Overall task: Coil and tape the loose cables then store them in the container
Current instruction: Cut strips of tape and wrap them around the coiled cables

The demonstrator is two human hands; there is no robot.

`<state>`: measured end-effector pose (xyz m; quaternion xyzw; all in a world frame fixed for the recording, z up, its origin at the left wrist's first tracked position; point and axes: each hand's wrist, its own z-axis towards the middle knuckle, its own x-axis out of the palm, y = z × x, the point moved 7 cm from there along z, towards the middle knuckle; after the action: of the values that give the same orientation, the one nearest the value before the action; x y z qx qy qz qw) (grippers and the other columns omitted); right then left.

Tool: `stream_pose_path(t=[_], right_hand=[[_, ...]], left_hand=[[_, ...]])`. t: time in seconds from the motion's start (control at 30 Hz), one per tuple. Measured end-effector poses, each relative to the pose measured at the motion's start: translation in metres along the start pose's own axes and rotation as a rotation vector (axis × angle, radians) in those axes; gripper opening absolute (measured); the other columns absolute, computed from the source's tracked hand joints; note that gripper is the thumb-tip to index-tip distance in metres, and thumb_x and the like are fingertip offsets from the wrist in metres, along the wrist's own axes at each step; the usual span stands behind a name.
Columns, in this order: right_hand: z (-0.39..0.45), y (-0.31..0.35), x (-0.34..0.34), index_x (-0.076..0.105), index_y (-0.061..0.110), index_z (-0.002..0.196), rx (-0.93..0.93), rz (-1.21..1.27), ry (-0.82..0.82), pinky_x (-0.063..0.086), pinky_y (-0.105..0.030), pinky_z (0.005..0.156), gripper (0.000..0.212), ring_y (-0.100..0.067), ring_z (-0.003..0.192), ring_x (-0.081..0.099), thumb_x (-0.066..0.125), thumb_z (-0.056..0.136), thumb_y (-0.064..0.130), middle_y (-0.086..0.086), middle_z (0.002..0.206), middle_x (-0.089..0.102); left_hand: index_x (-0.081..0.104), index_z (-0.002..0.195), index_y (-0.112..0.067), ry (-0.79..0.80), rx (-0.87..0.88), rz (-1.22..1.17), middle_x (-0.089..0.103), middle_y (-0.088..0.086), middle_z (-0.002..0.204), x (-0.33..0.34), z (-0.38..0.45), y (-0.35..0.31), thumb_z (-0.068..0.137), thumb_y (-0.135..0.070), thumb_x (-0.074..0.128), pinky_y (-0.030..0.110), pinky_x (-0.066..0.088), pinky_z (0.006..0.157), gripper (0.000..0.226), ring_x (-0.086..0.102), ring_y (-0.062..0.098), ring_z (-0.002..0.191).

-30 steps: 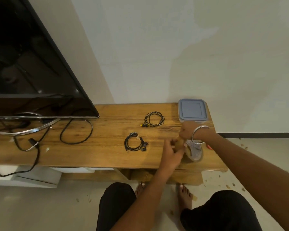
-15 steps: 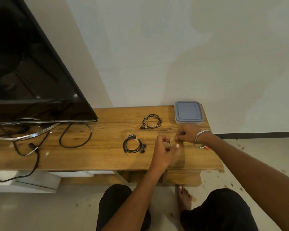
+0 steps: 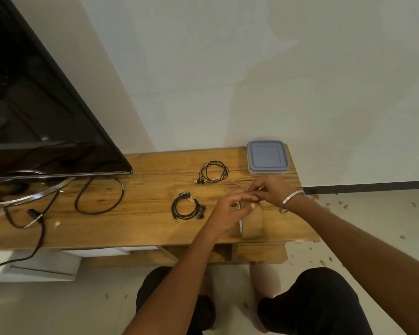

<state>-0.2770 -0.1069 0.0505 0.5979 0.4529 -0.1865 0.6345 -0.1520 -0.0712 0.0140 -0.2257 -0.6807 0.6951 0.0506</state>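
A brown tape roll (image 3: pixel 252 223) stands on edge near the front right of the wooden table (image 3: pixel 143 223). My left hand (image 3: pixel 230 209) grips the roll from its left side. My right hand (image 3: pixel 270 189), with a metal bangle on the wrist, pinches at the top of the roll, fingertips against those of the left hand. A coiled black cable (image 3: pixel 186 207) lies left of the hands. A second coil with yellow plugs (image 3: pixel 213 171) lies farther back. The closed container with a grey-blue lid (image 3: pixel 267 157) sits at the back right corner.
A large black TV (image 3: pixel 41 110) on a metal stand (image 3: pixel 32 195) fills the table's left side, with thick black cables (image 3: pixel 99 198) looping in front of it. My knees (image 3: pixel 310 303) and bare feet are below the table edge. Debris lies scattered on the floor at right.
The tape roll was lifted from lying flat at the right and now stands on edge. Both hands came together on top of it.
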Motion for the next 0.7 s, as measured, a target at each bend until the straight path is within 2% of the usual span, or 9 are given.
stream_pose_path(t=[0.17,0.23,0.3,0.4,0.5,0.6,0.7], right_hand=[[-0.001,0.004,-0.002,0.074,0.013,0.096,-0.029,-0.026,-0.019,0.042,-0.014,0.072,0.014,-0.007,0.082,0.057,0.064,0.087,0.014,-0.003,0.096,0.071],[-0.002,0.003,-0.004,0.074,0.012,0.096,-0.015,0.023,-0.029,0.043,-0.011,0.069,0.013,-0.007,0.08,0.057,0.064,0.088,0.015,-0.002,0.094,0.07],[-0.003,0.003,-0.009,0.073,0.012,0.094,0.004,0.079,-0.048,0.049,-0.015,0.07,0.012,-0.009,0.079,0.059,0.064,0.088,0.016,-0.001,0.09,0.069],[-0.004,0.001,-0.015,0.074,0.013,0.095,0.0,0.062,-0.079,0.051,-0.022,0.074,0.013,-0.009,0.079,0.059,0.064,0.088,0.016,0.0,0.09,0.07],[-0.003,0.004,-0.015,0.073,0.012,0.1,-0.018,-0.012,-0.082,0.043,-0.02,0.075,0.017,-0.008,0.081,0.056,0.062,0.089,0.015,-0.003,0.095,0.071],[-0.001,0.007,-0.016,0.073,0.011,0.102,-0.037,-0.052,-0.096,0.042,-0.022,0.075,0.018,-0.011,0.082,0.055,0.061,0.089,0.016,-0.005,0.096,0.067],[0.0,0.008,-0.016,0.073,0.01,0.1,-0.063,-0.096,-0.103,0.043,-0.024,0.076,0.018,-0.021,0.086,0.06,0.061,0.089,0.016,-0.008,0.096,0.064]], left_hand=[[0.073,0.108,-0.021,0.043,-0.021,0.018,0.063,-0.013,0.111,-0.001,0.003,-0.001,0.092,-0.019,0.066,0.011,0.036,0.077,0.018,0.054,-0.007,0.102],[0.072,0.111,-0.019,0.043,-0.008,0.034,0.062,-0.016,0.111,-0.001,0.005,-0.003,0.093,-0.018,0.064,0.002,0.035,0.074,0.02,0.052,-0.012,0.099],[0.073,0.111,-0.016,0.03,0.019,0.044,0.061,-0.014,0.108,-0.002,0.009,-0.007,0.093,-0.013,0.063,-0.001,0.035,0.075,0.02,0.052,-0.014,0.096],[0.074,0.108,-0.011,0.033,0.056,0.046,0.062,-0.002,0.113,0.0,0.016,-0.011,0.092,-0.008,0.063,0.005,0.039,0.088,0.019,0.054,-0.005,0.104],[0.074,0.106,-0.008,0.02,0.076,0.044,0.06,-0.004,0.12,0.001,0.02,-0.01,0.091,-0.002,0.061,0.01,0.04,0.097,0.021,0.053,-0.006,0.112],[0.074,0.106,-0.006,0.016,0.069,0.026,0.059,-0.001,0.126,0.003,0.022,-0.005,0.091,-0.002,0.061,0.018,0.04,0.103,0.021,0.053,0.004,0.12],[0.073,0.11,-0.006,0.04,0.065,0.024,0.059,0.001,0.129,0.002,0.022,-0.002,0.091,-0.005,0.062,0.014,0.038,0.103,0.021,0.051,-0.002,0.121]])
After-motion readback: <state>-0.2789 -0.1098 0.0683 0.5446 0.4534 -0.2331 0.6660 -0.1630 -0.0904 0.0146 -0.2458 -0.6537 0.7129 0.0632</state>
